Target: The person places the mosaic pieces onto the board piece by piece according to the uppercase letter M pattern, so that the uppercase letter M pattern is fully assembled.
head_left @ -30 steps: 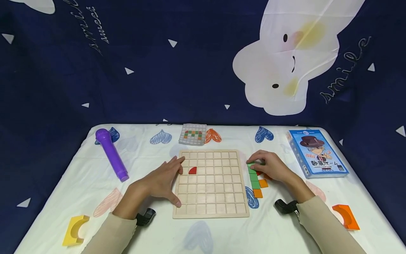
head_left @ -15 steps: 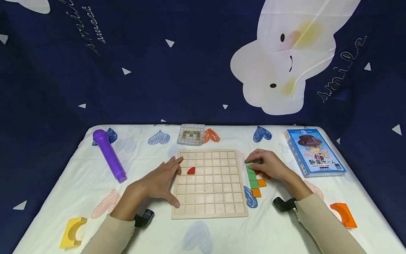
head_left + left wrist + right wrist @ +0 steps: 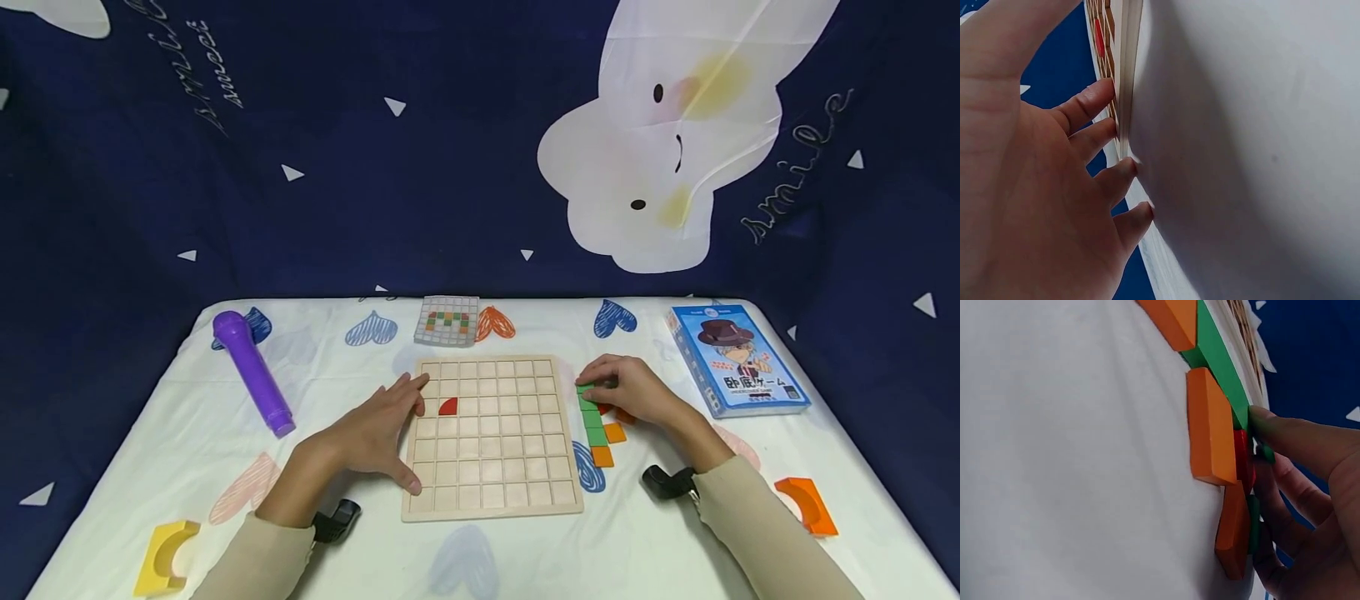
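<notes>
A wooden grid board lies mid-table, with a red quarter-circle piece in one cell of its upper left part. My left hand rests along the board's left edge, thumb and fingers spread; in the left wrist view its fingertips meet the board's side. To the right of the board, my right hand pinches a green square tile at the far end of a row of green tiles. Orange tiles and a red piece lie beside that row, partly hidden under the hand.
A small card with a coloured grid pattern lies behind the board. At the left are a purple toy microphone and a yellow arch block. A blue game box and an orange arch block are at the right.
The head view has shifted slightly, so everything appears a little further left. Both hands keep almost the same positions, and the red piece stays in its cell.
</notes>
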The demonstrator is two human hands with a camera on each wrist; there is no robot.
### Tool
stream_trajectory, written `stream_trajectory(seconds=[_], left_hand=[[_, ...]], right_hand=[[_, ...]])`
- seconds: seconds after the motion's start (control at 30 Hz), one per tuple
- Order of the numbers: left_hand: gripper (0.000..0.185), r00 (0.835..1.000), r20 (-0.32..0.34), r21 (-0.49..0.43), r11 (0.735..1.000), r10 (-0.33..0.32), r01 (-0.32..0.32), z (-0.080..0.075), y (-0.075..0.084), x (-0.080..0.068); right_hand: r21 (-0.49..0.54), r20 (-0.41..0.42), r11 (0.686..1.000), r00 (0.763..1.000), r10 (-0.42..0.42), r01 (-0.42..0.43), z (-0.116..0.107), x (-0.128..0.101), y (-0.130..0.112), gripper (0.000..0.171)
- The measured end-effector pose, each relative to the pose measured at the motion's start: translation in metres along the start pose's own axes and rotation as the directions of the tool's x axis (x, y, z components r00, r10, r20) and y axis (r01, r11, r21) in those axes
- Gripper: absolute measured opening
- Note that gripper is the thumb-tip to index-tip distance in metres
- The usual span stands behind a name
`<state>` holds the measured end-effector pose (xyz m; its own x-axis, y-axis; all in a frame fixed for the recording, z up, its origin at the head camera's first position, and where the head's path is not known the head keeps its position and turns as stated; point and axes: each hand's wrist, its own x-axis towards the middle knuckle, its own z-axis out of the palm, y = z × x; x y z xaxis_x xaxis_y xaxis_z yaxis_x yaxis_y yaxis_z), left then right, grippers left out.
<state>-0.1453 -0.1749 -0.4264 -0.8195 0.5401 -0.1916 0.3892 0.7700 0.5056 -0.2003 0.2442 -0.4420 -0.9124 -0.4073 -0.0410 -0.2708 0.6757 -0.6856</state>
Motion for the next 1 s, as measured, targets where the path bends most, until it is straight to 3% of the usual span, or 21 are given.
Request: stream_trajectory(seconds=[0.37,0.6,1.0], left_hand=[[0.091,1.000,-0.001,-0.007,1.000,0.013,-0.013,0.001,0.000,0.002],[0.091,1.000,0.001,-0.006,1.000,-0.004,0.004,0.002,-0.001,0.000],[0.092,1.000,0.000,-0.008,1.000,-0.006,0.006,0.001,-0.001,-0.001]], right_hand=[[0.025,-0.076,1.000,0.997,-0.011,0.013,-0.002,0.007,-0.011,0.021],[0.052,-0.099,0.996,0.993,-0.061,0.066,0.015,0.015,-0.032,0.021],[0.143,0.036,0.978,0.987,-0.159,0.152,0.062,0.029,-0.071,0.021]])
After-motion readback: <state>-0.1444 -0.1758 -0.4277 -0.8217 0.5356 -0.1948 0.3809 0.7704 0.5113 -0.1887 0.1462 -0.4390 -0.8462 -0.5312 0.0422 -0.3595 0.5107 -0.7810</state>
